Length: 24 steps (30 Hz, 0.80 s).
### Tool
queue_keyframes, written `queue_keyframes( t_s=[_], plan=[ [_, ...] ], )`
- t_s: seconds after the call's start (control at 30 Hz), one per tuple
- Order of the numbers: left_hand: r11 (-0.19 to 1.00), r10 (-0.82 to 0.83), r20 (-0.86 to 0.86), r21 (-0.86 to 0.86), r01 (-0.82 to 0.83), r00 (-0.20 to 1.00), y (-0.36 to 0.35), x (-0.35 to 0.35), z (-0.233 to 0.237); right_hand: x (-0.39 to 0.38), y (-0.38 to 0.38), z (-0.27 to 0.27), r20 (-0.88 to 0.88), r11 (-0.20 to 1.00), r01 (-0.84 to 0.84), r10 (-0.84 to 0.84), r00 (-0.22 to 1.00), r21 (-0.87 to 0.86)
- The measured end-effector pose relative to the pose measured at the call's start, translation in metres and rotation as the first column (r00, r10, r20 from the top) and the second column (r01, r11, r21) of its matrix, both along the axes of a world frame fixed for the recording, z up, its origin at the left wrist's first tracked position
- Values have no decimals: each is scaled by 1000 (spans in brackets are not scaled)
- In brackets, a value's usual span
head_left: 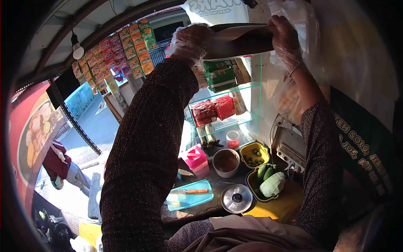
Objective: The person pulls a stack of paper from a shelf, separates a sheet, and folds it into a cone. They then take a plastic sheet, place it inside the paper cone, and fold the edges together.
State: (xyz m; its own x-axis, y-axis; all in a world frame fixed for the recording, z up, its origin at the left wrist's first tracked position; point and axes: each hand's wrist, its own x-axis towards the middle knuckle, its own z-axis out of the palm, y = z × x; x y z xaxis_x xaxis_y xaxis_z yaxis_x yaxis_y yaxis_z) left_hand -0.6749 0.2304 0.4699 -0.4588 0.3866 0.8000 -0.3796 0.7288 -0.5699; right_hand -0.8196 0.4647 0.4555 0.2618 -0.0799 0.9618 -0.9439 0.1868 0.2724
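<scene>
Both of my hands are raised high in front of me in clear plastic gloves. My left hand (192, 41) is closed on the left end of what looks like a sheet of brown wrapping paper (241, 44), its paler side partly showing. My right hand (285, 38) pinches the right end of the same sheet, fingers and thumb together. The sheet is stretched between the hands, slightly curled along its length. Behind and below it stands a glass shelf case (226, 93) with green packs (220, 77) and red packs (204, 112).
Below lie a blue cutting board (201, 202) with a knife (193, 191), a pot (226, 163), a lid (236, 198), a pink container (196, 159), a basket of limes (254, 154) and cabbage (272, 185). Sachets (110, 52) hang left. A person (63, 164) is outside.
</scene>
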Motion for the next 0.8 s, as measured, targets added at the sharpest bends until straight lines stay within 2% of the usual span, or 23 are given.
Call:
queue_keyframes(
  t_s=[0.07,0.1,0.2,0.23,0.3,0.33,0.37,0.43,0.5,0.53,0.57,0.6,0.63,0.67,0.7,0.73,0.77,0.8],
  plan=[
    [997,24,6,76,-24,1000,11,4,2,-5,7,-1,130,995,23,-10,991,-100],
    [994,37,6,105,-38,999,15,6,3,-1,7,-1,127,995,21,-8,992,-101],
    [980,72,3,184,-72,997,25,8,6,13,3,-14,-63,996,53,-58,996,-76],
    [975,83,5,205,-82,997,27,9,6,15,0,-15,-63,996,52,-57,996,-77],
    [965,105,9,241,-104,994,29,9,4,17,-3,-15,-158,996,-33,19,987,-86],
    [960,111,11,259,-110,994,30,10,3,17,-3,-10,-175,986,-17,-13,984,-168],
    [954,118,15,274,-118,993,31,10,3,18,-1,-8,-177,986,-16,-14,984,-168],
    [952,118,14,283,-117,993,27,9,-2,30,4,-6,-54,994,10,-16,998,-110],
    [972,-115,-42,203,121,992,16,8,-7,40,11,-6,-41,993,-11,6,999,-117],
    [958,-233,-65,157,240,970,7,5,-10,42,17,-3,44,982,-94,103,994,-165],
    [957,-237,-65,158,244,969,0,0,-15,44,22,-1,124,961,-171,201,972,-217],
    [577,-670,-129,530,622,731,-10,-9,-21,44,25,-1,200,932,-241,300,933,-272],
    [-41,-867,-365,730,682,339,-15,-14,-22,42,24,-2,201,933,-238,295,934,-269],
    [704,-516,-120,506,499,848,-19,-20,-20,40,23,-3,38,955,-172,186,982,-242],
    [990,-79,-134,105,94,988,-11,-11,-14,38,23,-4,-129,968,-102,73,989,-228],
    [996,38,-88,79,-31,995,-3,-6,-12,39,23,-4,-129,968,-100,71,989,-228],
    [987,157,-45,49,-155,987,6,-3,-9,40,25,-6,-125,957,-189,165,978,-220],
    [987,155,-42,52,-153,987,9,-3,-8,43,26,-8,-116,938,-277,257,959,-210]
  ],
)
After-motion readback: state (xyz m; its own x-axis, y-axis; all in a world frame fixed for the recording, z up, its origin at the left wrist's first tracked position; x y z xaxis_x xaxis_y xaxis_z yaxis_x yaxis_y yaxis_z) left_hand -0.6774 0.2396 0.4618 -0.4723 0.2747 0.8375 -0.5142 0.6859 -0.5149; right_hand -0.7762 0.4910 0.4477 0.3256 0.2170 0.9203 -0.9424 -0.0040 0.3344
